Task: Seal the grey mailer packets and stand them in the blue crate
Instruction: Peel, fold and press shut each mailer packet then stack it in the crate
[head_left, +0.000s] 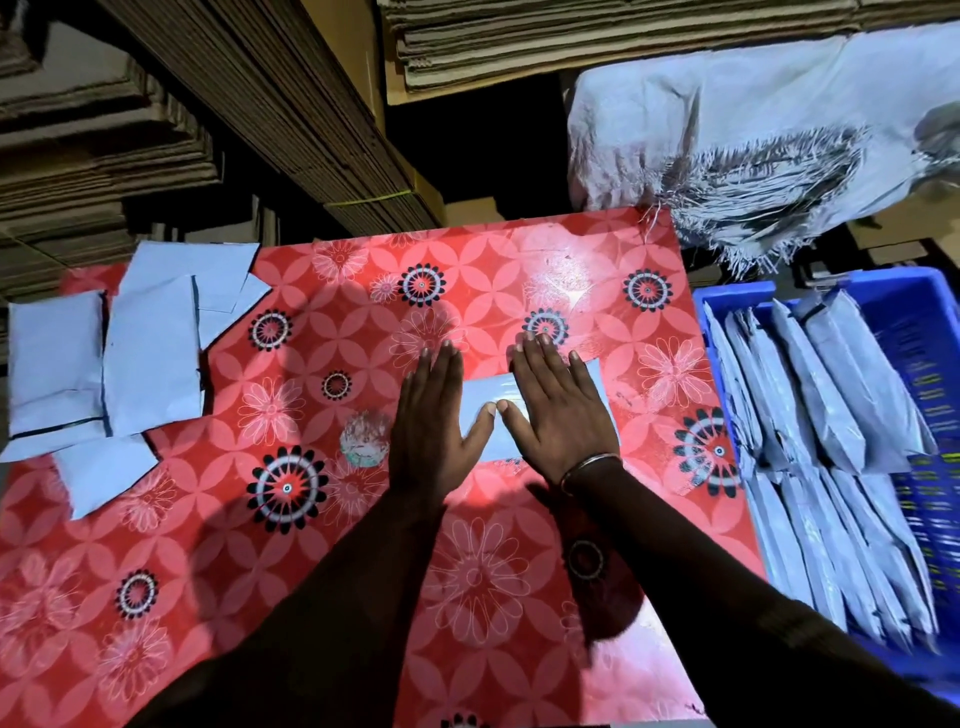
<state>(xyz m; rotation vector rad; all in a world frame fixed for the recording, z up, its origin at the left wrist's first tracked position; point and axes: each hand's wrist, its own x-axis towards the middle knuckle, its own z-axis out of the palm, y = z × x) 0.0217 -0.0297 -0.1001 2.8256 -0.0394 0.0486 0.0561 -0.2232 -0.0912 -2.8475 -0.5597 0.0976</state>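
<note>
Hands flattened on a grey packet (485, 410) at mid-table: left hand (428, 415) and right hand (558, 410), fingers straight and close together, thumbs nearly touching. Sealed packets (810, 395) are stood in the blue crate (919, 322); unsealed ones (130, 353) are heaped far left. No writing is legible.

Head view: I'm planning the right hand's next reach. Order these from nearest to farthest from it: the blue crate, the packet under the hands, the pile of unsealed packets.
From the right hand:
1. Packet under the hands, directly beneath its straight fingers.
2. Blue crate, at the table's right edge.
3. Pile of unsealed packets, far left, beyond the left hand.
</note>
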